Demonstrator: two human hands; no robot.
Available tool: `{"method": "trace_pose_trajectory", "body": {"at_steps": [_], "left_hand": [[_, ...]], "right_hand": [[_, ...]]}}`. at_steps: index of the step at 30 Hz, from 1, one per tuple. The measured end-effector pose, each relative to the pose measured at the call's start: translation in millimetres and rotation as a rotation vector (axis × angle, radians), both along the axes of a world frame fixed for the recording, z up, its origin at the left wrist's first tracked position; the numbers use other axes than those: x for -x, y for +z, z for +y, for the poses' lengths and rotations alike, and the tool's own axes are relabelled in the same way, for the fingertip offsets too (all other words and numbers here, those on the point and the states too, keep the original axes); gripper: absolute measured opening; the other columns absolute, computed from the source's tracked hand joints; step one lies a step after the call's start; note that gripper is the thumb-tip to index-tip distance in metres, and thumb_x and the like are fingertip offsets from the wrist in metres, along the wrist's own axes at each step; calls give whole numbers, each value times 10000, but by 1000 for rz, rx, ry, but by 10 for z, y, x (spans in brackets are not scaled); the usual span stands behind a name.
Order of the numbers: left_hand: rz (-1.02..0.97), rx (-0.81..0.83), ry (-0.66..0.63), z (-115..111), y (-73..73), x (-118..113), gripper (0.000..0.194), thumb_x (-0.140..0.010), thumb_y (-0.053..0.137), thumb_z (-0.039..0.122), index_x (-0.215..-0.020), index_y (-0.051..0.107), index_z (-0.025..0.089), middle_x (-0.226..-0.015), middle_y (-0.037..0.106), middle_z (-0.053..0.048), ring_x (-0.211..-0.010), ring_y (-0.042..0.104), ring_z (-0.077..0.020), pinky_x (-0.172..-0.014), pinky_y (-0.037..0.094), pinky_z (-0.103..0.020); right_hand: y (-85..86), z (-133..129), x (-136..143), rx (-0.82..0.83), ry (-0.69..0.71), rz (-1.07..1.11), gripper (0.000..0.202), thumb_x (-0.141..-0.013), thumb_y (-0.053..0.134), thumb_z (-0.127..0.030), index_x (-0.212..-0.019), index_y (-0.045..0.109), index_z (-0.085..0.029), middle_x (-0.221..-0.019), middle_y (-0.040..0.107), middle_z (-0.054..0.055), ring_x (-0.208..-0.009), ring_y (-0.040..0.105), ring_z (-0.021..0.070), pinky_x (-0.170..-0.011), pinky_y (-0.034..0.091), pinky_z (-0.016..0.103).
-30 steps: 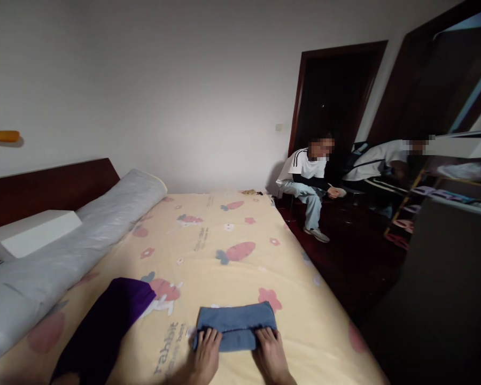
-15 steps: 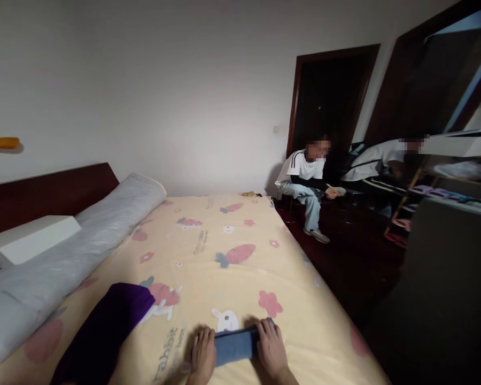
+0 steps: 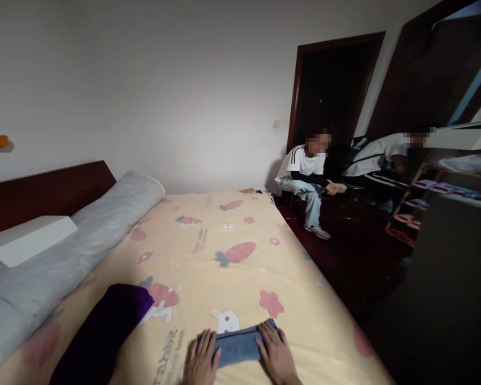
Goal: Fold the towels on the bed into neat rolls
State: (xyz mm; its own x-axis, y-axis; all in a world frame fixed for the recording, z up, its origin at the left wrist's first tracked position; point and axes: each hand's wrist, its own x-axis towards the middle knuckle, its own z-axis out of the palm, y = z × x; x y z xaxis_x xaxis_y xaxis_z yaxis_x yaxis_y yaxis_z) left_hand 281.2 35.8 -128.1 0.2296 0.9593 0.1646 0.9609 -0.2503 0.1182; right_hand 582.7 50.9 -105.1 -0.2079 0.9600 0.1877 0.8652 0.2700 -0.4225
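Observation:
A blue cloth [image 3: 239, 345], folded into a narrow rectangle, lies flat on the bed's yellow printed sheet [image 3: 304, 315]. My left hand [image 3: 203, 355] rests on its left end, fingers stretched forward and thumb apart. On the right end lies my right hand [image 3: 276, 353], its fingers spread over the cloth and its thumb reaching inward. The cloth's two ends are partly covered by my hands. Further left on the sheet is a dark purple cloth [image 3: 104, 331], apart from both hands and cut off by the bottom edge of the view.
A grey rolled quilt [image 3: 92, 235] with a white box [image 3: 36, 239] on it lies along the dark wooden headboard [image 3: 48, 195]. Beyond the bed's right side, one person [image 3: 307, 176] sits by a doorway and another person [image 3: 380, 155] bends forward near a shoe rack [image 3: 409, 219].
Both hands have gone from curled around the cloth's ends to lying flatter on top, with fingers more stretched out. The cloth stays in nearly the same place.

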Motion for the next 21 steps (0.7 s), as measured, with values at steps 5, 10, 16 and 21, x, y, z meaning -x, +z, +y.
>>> {"method": "trace_pose_trajectory", "body": {"at_steps": [5,10,16,21], "left_hand": [[33,59,193,-70,-30,277,482,-948,342,402,-1428,365,360,-1523,399,21,-1385,426,-222,-1120,356,-474],[44,31,271,-81,-105,151,483,-939,327,340,-1420,366,353,-1522,395,18,-1367,449,-205,-1104,360,-463],[53,-24,257,-66,-183,178,482,-939,334,365,-1420,367,367,-1518,410,26,-1359,457,-192,-1099,354,-444],[81,-133,270,-44,-104,126,470,-922,359,350,-1382,456,367,-1493,463,-2,-1361,452,-234,-1105,319,-514]], "right_hand": [[-236,0,-266,79,-102,-1,619,-970,292,-608,-1441,456,-239,-1522,402,69,-1415,349,295,-1138,296,553],[-371,-9,-194,80,-144,-23,610,-974,279,-595,-1468,409,-262,-1548,359,57,-1435,307,286,-1150,270,552],[-350,2,-179,105,-161,-63,629,-977,243,-594,-1478,387,-243,-1561,334,47,-1445,289,261,-1156,263,541],[-304,52,-188,79,-180,-86,617,-966,267,-597,-1445,449,-253,-1538,375,64,-1426,328,287,-1129,304,556]]}}
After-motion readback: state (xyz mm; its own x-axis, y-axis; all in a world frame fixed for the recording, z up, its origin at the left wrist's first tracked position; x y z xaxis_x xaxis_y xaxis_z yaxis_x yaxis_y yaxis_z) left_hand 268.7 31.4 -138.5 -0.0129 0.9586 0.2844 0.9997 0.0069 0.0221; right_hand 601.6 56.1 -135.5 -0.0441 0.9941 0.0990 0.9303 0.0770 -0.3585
